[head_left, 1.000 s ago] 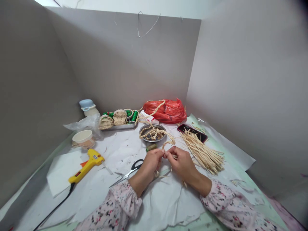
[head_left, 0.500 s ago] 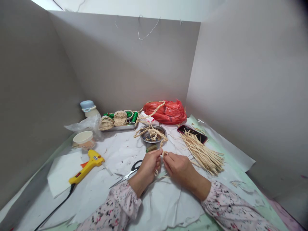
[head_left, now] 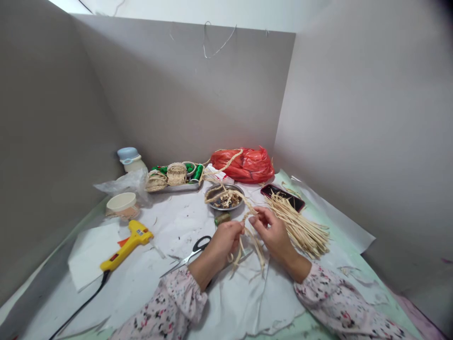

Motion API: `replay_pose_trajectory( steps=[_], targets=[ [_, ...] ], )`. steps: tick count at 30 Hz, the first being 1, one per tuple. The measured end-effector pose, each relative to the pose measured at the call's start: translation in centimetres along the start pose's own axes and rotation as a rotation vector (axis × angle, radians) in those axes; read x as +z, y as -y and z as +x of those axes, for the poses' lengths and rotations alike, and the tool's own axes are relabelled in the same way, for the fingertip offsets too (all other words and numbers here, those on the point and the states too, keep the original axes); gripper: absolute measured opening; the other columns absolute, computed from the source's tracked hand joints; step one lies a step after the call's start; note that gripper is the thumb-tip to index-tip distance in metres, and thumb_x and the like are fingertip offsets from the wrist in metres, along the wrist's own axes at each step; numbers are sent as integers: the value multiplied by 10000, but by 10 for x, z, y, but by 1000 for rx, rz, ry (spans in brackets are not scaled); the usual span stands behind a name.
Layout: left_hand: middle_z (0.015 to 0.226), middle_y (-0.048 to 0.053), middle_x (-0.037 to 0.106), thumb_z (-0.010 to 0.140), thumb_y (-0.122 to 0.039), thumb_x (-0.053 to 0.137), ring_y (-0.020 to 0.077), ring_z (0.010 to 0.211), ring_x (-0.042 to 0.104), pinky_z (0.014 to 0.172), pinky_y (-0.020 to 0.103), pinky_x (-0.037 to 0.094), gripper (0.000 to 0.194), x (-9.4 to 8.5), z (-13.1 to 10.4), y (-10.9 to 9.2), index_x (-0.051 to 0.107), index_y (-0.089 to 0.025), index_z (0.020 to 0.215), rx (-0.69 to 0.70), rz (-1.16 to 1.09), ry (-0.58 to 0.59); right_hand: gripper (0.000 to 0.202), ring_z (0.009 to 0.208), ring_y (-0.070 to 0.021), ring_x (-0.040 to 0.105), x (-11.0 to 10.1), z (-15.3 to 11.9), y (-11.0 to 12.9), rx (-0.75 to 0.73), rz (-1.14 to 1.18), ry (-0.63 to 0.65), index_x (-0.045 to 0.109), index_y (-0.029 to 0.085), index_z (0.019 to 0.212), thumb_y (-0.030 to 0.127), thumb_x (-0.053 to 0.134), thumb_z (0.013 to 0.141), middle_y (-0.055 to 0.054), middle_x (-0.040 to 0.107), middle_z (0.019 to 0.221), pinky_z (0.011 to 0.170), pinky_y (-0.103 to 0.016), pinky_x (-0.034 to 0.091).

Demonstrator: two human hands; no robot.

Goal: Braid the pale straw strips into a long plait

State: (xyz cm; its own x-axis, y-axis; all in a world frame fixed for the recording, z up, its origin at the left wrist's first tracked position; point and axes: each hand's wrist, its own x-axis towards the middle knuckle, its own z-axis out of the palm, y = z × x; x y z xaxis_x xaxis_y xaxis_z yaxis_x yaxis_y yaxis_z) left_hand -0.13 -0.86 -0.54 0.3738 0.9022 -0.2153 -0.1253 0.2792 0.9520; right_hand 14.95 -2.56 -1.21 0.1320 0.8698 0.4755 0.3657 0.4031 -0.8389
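Note:
A braided straw cord [head_left: 248,203] runs from the metal bowl [head_left: 213,207] toward my hands. Pinched between thumb and fingers of my left hand [head_left: 222,241] is a part of the braid, and loose straw ends [head_left: 260,257] dangle below it. My right hand [head_left: 274,233] has its curled fingertips on the braid, just right of and slightly above the left. Scissors [head_left: 191,255] with black handles lie beside my left wrist. A small spool of olive thread [head_left: 222,218] stands between the bowl and my left hand.
A bundle of straw [head_left: 300,226] lies at right, over a phone [head_left: 281,196]. At left are a yellow glue gun [head_left: 127,245] and a white cup [head_left: 122,203]. Behind stand a tray [head_left: 177,188] with cord rolls and green thread, and a red plastic bag [head_left: 244,165].
My right hand has moved up and right, away from my left hand, and its fingers have loosened. The braid has shifted right over the bowl, and loose straw ends now hang between the hands.

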Motion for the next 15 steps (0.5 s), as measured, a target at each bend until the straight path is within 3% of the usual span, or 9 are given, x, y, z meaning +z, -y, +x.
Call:
replay_pose_trajectory(
  steps=[6,10,12,15],
  targets=[
    [441,-109,250,780,-456,555,50,390,156,419,234,89,324,7,-3,5,449,-191,628,19,220,169,388,546,-124,462,-1,11,-6,308,314,51,648,159,851,535,559,812,31,513,581,552,-254,365],
    [462,-97,283,785,-455,553,52,418,198,448,231,138,340,12,-13,-3,428,-189,614,135,314,229,367,471,-95,408,3,18,-5,564,569,208,631,145,840,498,611,743,45,489,562,479,-235,300],
    [474,-87,299,786,-438,542,57,434,211,459,236,152,333,15,-18,-8,429,-185,601,178,338,233,346,477,-97,422,4,24,-2,577,567,297,619,138,851,465,603,739,36,507,584,483,-237,315],
    [481,-79,305,785,-408,527,70,458,231,473,237,174,310,16,-18,-7,432,-186,591,183,342,211,345,574,-131,511,3,39,6,393,270,320,591,138,989,377,616,741,13,572,668,563,-257,397]
  ],
)
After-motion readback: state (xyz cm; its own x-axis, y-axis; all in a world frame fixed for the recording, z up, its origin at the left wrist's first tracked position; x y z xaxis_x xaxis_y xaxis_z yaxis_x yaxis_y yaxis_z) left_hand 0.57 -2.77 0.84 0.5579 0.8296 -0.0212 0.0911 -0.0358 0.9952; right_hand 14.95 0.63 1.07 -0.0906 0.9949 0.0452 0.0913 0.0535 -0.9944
